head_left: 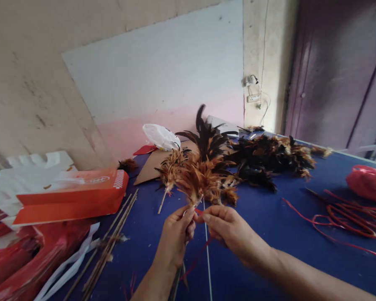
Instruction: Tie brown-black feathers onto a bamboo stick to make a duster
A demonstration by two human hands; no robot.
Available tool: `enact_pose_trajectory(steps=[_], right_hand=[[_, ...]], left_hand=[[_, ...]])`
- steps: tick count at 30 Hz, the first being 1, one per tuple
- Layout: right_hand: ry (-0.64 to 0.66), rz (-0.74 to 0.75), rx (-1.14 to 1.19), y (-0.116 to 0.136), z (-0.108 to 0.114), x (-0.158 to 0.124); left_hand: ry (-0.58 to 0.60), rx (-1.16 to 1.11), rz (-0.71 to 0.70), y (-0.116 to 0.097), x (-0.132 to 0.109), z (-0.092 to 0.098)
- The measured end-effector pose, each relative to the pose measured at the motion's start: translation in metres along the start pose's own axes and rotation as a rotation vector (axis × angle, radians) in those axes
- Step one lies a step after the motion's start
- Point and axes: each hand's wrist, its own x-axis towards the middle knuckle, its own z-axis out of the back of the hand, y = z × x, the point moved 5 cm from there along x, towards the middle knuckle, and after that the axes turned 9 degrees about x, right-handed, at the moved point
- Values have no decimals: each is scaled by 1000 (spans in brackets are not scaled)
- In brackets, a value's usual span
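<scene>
Grip of the left hand (175, 234) is clamped on a feather stick (203, 175) near the counter's (263, 225) near edge. The right hand (227, 230) pinches red string (199, 212) at its base. Bare sticks (109, 244) lie left, and a feather pile (269, 154) sits by the far edge.

Soft, even daylight filled the room, brightest on the pale plaster wall (163, 71) and dimmer toward the dark purple door (338, 71), leaving only faint, diffuse shadows on the blue table top (269, 234). The left hand (175, 234), the brown-and-black feather bundle (200, 175) it gripped and the right hand (228, 234) were fairly sharp, though the thin red strip (199, 212) pinched by the right hand faded to a blurred line. The wide lens bowed straight edges and smeared the red plastic bags (25, 259) at the left edge.
</scene>
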Motion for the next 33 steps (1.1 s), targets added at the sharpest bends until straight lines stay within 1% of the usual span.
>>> enact_pose_trajectory(steps=[3, 5, 7, 9, 10, 12, 15, 18, 21, 24, 25, 26, 27, 28, 30, 33], right_hand=[[20, 4, 10, 1, -4, 1], [20, 20, 31, 3, -7, 1], [17, 35, 40, 4, -9, 1], [23, 55, 19, 6, -10, -1], [27, 63, 3, 7, -9, -1], [43, 62, -47, 11, -6, -2], [127, 14, -170, 20, 5, 0], [228, -21, -345, 34, 30, 4], [248, -70, -481, 41, 68, 10], [250, -227, -597, 26, 108, 18], [244, -267, -646, 18, 120, 22], [223, -277, -703, 11, 130, 27], [185, -258, -765, 5, 140, 32], [119, -220, -834, 0, 150, 38], [-60, -143, -960, -4, 168, 47], [-296, -116, -1061, -3, 194, 53]], left_hand=[[-75, 78, -51, 1, 3, 4], [-104, 162, -88, 2, 3, 5], [-114, 252, -154, -1, 1, 4], [-107, 286, -200, -5, -2, 4], [-97, 266, -191, -7, -3, 4], [-54, 166, -106, -8, -3, 8], [57, -62, 32, -10, -1, 13], [160, -323, 98, -10, 3, 15], [205, -541, 188, -4, 6, 16], [232, -644, 268, 0, 8, 14], [235, -652, 281, 0, 8, 14], [234, -652, 286, 0, 8, 13], [231, -644, 287, 0, 8, 12], [225, -633, 285, -1, 8, 11], [207, -607, 276, -2, 7, 10], [179, -580, 267, -3, 6, 8]])
